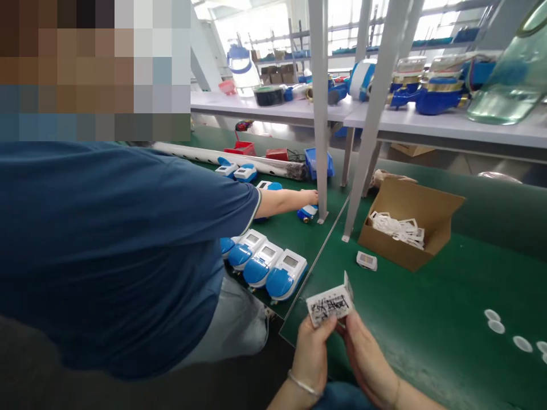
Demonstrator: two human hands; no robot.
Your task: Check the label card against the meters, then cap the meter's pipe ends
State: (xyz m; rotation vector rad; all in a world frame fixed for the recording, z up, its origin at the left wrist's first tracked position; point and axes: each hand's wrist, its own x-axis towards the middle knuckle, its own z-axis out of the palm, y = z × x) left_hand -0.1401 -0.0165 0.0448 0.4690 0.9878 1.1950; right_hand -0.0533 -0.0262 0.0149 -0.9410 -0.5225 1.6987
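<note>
Low in the view, both hands hold a small white piece with black markings (329, 306). A thin white flap stands up at its right end; I cannot tell whether it is a card, a box or a plastic part. My left hand (313, 347), with a bracelet at the wrist, grips the lower left with the thumb in front. My right hand (366, 354) pinches the lower right corner. Beyond them, a small white plastic part (366, 261) lies on the green table. Behind it stands an open cardboard box (408, 228) with many white plastic frames (395, 226) inside.
A co-worker in a dark blue shirt (128, 228) sits at left, one arm reaching across. Blue-and-white meters (286, 273) line the table. Metal posts (320, 114) hold a shelf (427, 124) with brass-fitted blue meters (442, 95) and a glass jar (504, 85). Clear discs (496, 327) lie right.
</note>
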